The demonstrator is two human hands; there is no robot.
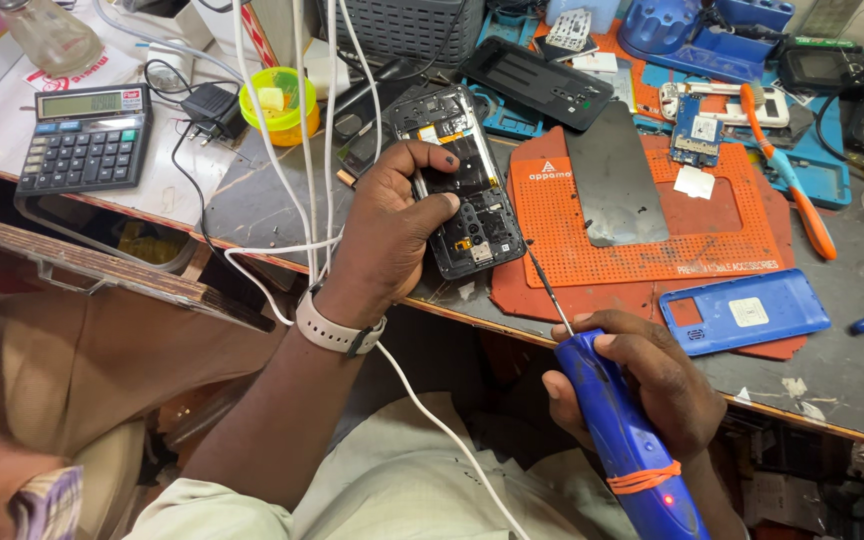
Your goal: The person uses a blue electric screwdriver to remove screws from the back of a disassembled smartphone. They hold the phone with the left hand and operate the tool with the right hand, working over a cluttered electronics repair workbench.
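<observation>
Left hand (392, 225), centre of frame: fingers and thumb clamped around the edges of an opened phone (460, 180), back cover off, circuit boards exposed. Phone tilted, its lower end resting at the near edge of the workbench (252, 195). White wristband (337, 330) on that wrist.

Right hand (652, 385), lower right of centre: fingers wrapped tight around the blue electric screwdriver (622, 430), orange rubber band near its base. Thin bit points up-left; tip touches the phone's lower right corner.

Just right of the phone: orange perforated work mat (732, 215) with a dark grey flat panel (614, 185) lying on it. Blue phone back cover (742, 310) below the mat, right side of frame. Orange-and-blue brush (787, 180) further right.

Upper left: calculator (87, 135), yellow cup (280, 100), black charger plug (210, 105). White cables (302, 150) hang down past the left wrist.
</observation>
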